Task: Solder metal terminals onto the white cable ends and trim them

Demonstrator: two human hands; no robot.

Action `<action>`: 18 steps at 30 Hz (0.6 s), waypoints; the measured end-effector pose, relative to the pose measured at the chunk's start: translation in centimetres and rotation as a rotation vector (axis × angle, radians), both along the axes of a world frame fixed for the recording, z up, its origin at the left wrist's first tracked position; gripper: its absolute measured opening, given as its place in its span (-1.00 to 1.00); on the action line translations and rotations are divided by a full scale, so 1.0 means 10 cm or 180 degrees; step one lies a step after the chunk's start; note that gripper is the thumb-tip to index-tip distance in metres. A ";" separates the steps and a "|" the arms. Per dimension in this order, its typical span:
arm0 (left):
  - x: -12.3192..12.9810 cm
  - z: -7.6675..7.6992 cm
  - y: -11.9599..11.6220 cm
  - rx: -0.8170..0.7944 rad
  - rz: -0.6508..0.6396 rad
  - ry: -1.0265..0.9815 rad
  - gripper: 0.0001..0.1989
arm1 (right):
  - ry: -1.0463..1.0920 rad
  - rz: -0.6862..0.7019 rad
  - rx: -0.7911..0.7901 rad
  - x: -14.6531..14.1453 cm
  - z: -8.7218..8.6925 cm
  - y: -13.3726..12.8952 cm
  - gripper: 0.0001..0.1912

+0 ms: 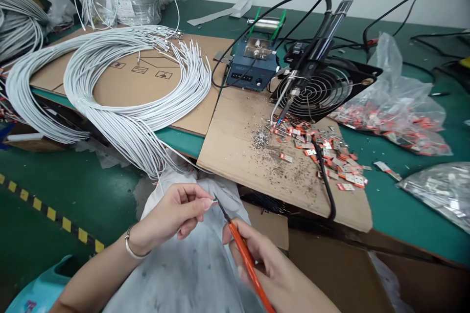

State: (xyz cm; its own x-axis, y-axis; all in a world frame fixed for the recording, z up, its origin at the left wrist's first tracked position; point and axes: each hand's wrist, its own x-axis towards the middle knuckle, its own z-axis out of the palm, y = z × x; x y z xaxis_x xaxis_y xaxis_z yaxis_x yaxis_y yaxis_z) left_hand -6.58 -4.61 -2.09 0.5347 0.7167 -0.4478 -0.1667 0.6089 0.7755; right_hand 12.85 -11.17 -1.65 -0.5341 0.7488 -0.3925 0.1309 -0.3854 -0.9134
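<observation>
My left hand (185,210) is closed in a pinch above my lap. Between its thumb and forefinger shows the small end of a thin wire (215,201), mostly hidden by the fingers. Wrapped around the handle of an orange-handled pointed tool (243,250) is my right hand (259,259). The tool's dark, slim metal tip reaches up to the wire end, at or very near it; contact cannot be made out. Just beyond my hands, a looped bundle of white cables (147,107) hangs over the table edge, its lower part close to my left hand.
Cardboard (235,142) covers part of the green table (422,205). A soldering iron (293,90) stands over small orange-and-metal pieces (338,161), before a black fan (316,90). Nearby are a blue soldering station (246,66), a plastic bag (400,102) and a black cable (325,176).
</observation>
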 end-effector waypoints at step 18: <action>0.03 -0.06 -0.03 0.0448 -0.0011 0.0051 -0.72 | -0.1052 -0.0118 0.0198 0.04 0.03 -0.05 -0.49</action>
State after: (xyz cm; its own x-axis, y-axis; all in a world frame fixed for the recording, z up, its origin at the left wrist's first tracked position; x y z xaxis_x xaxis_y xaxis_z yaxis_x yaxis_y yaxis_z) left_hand -6.26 -4.91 -2.70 0.5308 0.7712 -0.3514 -0.1517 0.4944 0.8559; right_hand 13.20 -11.66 -1.39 -0.3574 0.7933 -0.4929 0.4110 -0.3403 -0.8457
